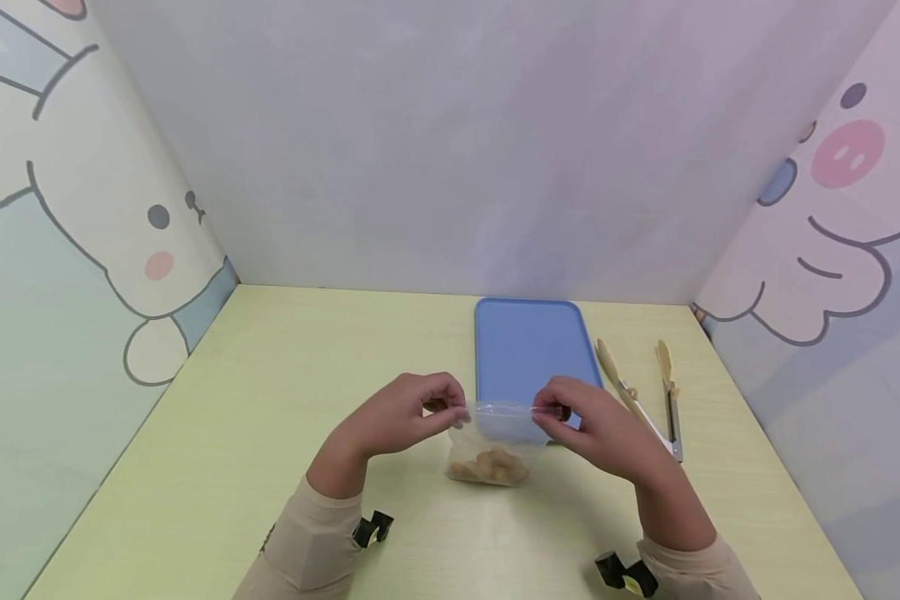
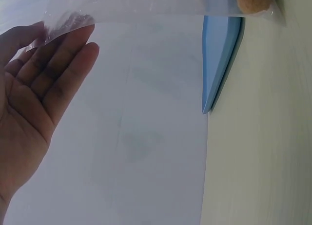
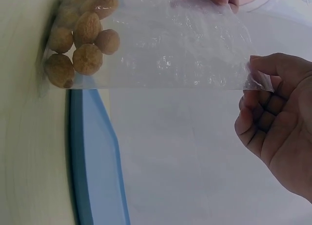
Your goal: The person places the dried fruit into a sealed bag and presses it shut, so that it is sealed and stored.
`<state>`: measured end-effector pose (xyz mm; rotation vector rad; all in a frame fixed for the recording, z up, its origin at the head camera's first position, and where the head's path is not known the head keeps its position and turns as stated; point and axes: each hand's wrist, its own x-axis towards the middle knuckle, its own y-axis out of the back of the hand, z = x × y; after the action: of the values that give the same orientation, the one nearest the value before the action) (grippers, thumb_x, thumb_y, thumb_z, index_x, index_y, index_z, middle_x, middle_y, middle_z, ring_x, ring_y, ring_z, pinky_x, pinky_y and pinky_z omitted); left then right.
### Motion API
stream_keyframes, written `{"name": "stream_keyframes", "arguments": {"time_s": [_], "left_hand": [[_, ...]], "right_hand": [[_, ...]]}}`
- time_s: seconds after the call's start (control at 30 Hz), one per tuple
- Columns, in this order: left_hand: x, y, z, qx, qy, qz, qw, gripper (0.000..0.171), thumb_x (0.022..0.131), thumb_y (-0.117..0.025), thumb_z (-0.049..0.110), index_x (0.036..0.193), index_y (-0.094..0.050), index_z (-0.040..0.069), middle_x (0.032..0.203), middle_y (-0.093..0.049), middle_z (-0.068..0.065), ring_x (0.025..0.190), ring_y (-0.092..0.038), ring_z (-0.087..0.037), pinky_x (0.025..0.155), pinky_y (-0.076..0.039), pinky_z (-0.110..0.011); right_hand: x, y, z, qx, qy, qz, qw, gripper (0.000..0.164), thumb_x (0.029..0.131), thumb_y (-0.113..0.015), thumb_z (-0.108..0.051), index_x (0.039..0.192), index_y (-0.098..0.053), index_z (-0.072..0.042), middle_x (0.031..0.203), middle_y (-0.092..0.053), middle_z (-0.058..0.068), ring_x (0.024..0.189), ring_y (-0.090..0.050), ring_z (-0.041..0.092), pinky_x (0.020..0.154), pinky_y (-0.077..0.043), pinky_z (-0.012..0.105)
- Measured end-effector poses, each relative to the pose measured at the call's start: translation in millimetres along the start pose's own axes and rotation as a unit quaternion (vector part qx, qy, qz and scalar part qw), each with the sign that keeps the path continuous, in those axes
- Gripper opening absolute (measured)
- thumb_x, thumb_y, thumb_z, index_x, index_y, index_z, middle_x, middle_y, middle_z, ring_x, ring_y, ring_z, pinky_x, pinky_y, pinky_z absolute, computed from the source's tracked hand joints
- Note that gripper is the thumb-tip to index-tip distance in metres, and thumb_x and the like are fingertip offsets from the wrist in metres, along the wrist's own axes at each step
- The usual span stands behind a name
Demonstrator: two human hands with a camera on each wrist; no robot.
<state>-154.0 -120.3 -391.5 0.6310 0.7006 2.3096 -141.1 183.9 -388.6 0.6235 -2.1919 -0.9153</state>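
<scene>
A clear plastic bag (image 1: 504, 429) hangs between my two hands, upright, its bottom at the tabletop. Several round brown pieces that look like walnuts or nuts in shell (image 3: 87, 58) lie in the bottom of the bag. My left hand (image 1: 420, 408) pinches the bag's top left corner between thumb and fingers; the left wrist view shows the film bunched at those fingertips (image 2: 80, 35). With thumb and curled fingers, my right hand (image 1: 592, 425) pinches the top right corner. Just behind the bag lies a blue tray (image 1: 536, 342), partly hidden by the bag and right hand.
Tongs (image 1: 673, 417) with metal arms and tan tips lie spread on the pale table (image 1: 307, 350), right of the tray. A grey wall (image 1: 435, 150) rises behind the table, and printed side panels (image 1: 157, 250) stand left and right.
</scene>
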Motion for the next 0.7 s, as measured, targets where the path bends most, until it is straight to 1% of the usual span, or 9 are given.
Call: {"name": "stream_keyframes", "arguments": {"time_s": [0.03, 0.17, 0.27, 0.37, 0.53, 0.6, 0.7], "left_hand": [[0.0, 0.0, 0.1, 0.006, -0.001, 0.000, 1.0000, 0.004, 0.097, -0.063, 0.018, 0.094, -0.060, 0.017, 0.088, -0.068, 0.007, 0.080, -0.062, -0.001, 0.074, -0.051, -0.023], [-0.4, 0.0, 0.4, 0.038, -0.008, 0.003, 0.9993, 0.005, 0.097, -0.062, 0.018, 0.093, -0.059, 0.019, 0.087, -0.067, 0.010, 0.081, -0.062, 0.000, 0.075, -0.051, -0.023], [-0.7, -0.3, 0.2, 0.050, -0.014, 0.009, 0.9986, 0.005, 0.096, -0.062, 0.018, 0.093, -0.059, 0.018, 0.087, -0.068, 0.011, 0.082, -0.062, 0.000, 0.076, -0.052, -0.023], [-0.5, -1.1, -1.1, 0.040, -0.010, 0.011, 0.9991, 0.005, 0.095, -0.062, 0.016, 0.092, -0.059, 0.018, 0.087, -0.068, 0.010, 0.081, -0.062, 0.000, 0.076, -0.052, -0.024], [0.1, -2.6, -2.4, 0.013, 0.002, 0.007, 0.9999, 0.003, 0.095, -0.062, 0.016, 0.093, -0.060, 0.016, 0.088, -0.067, 0.009, 0.081, -0.062, -0.002, 0.078, -0.053, -0.024], [0.4, -3.5, -2.3, 0.010, 0.001, 0.005, 0.9999, 0.002, 0.095, -0.061, 0.017, 0.094, -0.060, 0.015, 0.088, -0.067, 0.008, 0.081, -0.062, -0.002, 0.078, -0.053, -0.023], [1.1, -4.4, -1.6, 0.010, -0.005, 0.003, 0.9999, 0.004, 0.096, -0.061, 0.018, 0.096, -0.060, 0.015, 0.088, -0.067, 0.008, 0.081, -0.063, -0.001, 0.078, -0.053, -0.023]], "right_hand": [[0.1, -0.2, 0.2, -0.001, 0.003, 0.002, 1.000, 0.004, 0.096, -0.063, -0.014, 0.096, -0.061, -0.017, 0.089, -0.056, -0.014, 0.082, -0.054, 0.001, 0.071, -0.048, 0.022], [0.9, -1.3, 0.5, -0.008, 0.017, 0.003, 1.000, 0.005, 0.096, -0.063, -0.013, 0.093, -0.060, -0.016, 0.090, -0.055, -0.014, 0.083, -0.055, 0.000, 0.073, -0.048, 0.021], [1.5, -1.7, 0.2, -0.015, 0.018, -0.001, 1.000, 0.006, 0.097, -0.061, -0.013, 0.094, -0.059, -0.018, 0.091, -0.055, -0.015, 0.084, -0.055, -0.001, 0.074, -0.048, 0.020], [1.9, -1.9, 0.0, -0.014, 0.015, -0.002, 1.000, 0.007, 0.097, -0.061, -0.012, 0.095, -0.059, -0.018, 0.091, -0.055, -0.015, 0.084, -0.055, -0.001, 0.074, -0.048, 0.020], [2.6, -3.6, 0.6, 0.005, 0.015, -0.003, 1.000, 0.016, 0.093, -0.063, -0.004, 0.095, -0.057, -0.019, 0.090, -0.055, -0.012, 0.082, -0.054, 0.001, 0.072, -0.048, 0.020], [2.9, -4.6, 0.6, 0.013, 0.014, -0.003, 1.000, 0.013, 0.094, -0.062, -0.006, 0.095, -0.057, -0.018, 0.090, -0.056, -0.011, 0.082, -0.055, 0.002, 0.072, -0.048, 0.020], [3.7, -5.8, -1.1, 0.017, 0.012, -0.001, 1.000, 0.003, 0.097, -0.061, -0.014, 0.095, -0.060, -0.017, 0.091, -0.057, -0.012, 0.083, -0.056, 0.002, 0.073, -0.049, 0.020]]}}
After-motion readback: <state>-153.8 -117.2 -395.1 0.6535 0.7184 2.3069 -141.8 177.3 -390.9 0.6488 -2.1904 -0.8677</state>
